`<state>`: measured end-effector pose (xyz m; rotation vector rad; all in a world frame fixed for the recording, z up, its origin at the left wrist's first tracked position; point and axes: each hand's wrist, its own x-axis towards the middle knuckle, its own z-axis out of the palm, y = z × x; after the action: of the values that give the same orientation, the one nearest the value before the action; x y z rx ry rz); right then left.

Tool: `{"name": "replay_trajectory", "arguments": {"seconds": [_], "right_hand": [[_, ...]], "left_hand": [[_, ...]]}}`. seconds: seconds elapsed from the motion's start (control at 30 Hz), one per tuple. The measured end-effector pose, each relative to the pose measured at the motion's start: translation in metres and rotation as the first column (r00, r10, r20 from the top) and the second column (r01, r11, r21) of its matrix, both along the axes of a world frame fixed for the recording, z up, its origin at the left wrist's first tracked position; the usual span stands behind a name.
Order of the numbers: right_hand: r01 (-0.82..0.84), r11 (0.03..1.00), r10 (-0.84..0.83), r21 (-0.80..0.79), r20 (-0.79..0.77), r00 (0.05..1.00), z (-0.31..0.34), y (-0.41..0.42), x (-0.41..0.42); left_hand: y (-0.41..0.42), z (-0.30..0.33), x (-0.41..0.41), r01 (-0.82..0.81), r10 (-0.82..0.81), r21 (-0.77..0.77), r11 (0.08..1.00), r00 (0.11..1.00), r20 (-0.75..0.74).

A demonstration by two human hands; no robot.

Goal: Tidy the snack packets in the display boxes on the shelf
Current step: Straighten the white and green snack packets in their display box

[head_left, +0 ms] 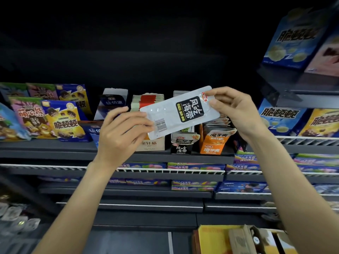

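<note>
Both hands hold a flat white snack packet (pixel 178 111) with a black label, tilted, in front of the shelf. My left hand (pixel 122 133) pinches its lower left end by the barcode. My right hand (pixel 233 110) pinches its upper right end. Behind and below it on the dark shelf (pixel 55 146) stand the display boxes: a beige one (pixel 153 144), a black one (pixel 181 146) with matching packets, and an orange one (pixel 212 143) full of orange packets. The packet hides the boxes' upper parts.
Blue, yellow and purple snack bags (pixel 60 120) lean at the left of the same shelf. Blue bags (pixel 280 116) sit on the right shelf, with more on a higher shelf (pixel 293 33). Lower shelves carry flat packs. A yellow carton (pixel 220 237) lies at the bottom right.
</note>
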<state>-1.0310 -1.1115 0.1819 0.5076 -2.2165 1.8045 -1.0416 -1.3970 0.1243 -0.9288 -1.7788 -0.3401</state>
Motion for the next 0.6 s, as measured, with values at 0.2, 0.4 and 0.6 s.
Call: {"name": "replay_trajectory", "arguments": {"seconds": [0.2,0.4,0.6], "right_hand": [[0.035,0.996,-0.032,0.087,-0.031,0.999,0.008,0.016,0.001],[0.399,0.856,-0.286,0.329,-0.342,0.895,0.009,0.03,-0.027],[0.496,0.723,-0.23,0.48,-0.509,0.829,0.009,0.026,-0.047]], "left_hand": [[0.021,0.006,-0.008,0.082,-0.186,0.281,0.956,0.913,0.363],[0.057,0.019,-0.035,-0.169,-0.373,0.523,0.836,0.523,0.766],[0.047,0.012,-0.039,-0.163,-0.235,0.34,0.926,0.454,0.859]]}}
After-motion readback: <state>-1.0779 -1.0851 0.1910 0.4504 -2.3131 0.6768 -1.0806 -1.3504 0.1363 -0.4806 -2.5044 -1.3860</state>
